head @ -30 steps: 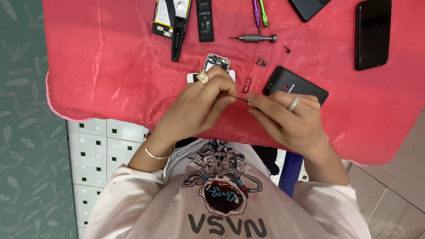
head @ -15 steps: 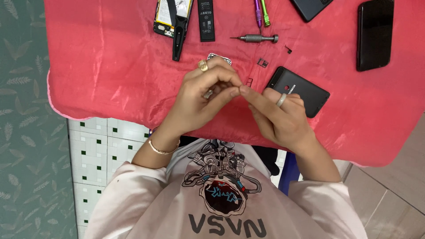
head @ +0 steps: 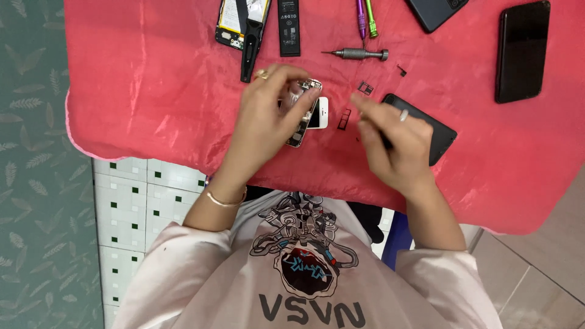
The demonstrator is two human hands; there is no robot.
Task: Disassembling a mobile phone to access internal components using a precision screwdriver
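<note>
My left hand (head: 268, 119), with a gold ring and a bracelet, is shut on a small white phone (head: 306, 113) whose insides are exposed. It holds the phone just over the red cloth (head: 152, 91). My right hand (head: 390, 143), wearing a silver ring, hovers to the right of the phone with its fingertips pinched together; whether they hold anything is hidden by blur. This hand covers part of a black phone (head: 436, 131) lying on the cloth. Two small dark card trays (head: 365, 88) (head: 344, 119) lie between the hands.
Along the far edge lie an opened phone with a yellow battery (head: 234, 18), a black pry tool (head: 250, 45), a loose black battery (head: 289, 27), a grey screwdriver (head: 356, 54), purple and green tools (head: 364, 18), and two dark phones (head: 436, 9) (head: 522, 52). Tiled floor lies below.
The hands were pressed together near my chest over a tiny part; now they have separated and moved out over the cloth. The left holds the white phone; the right is over the black phone.
</note>
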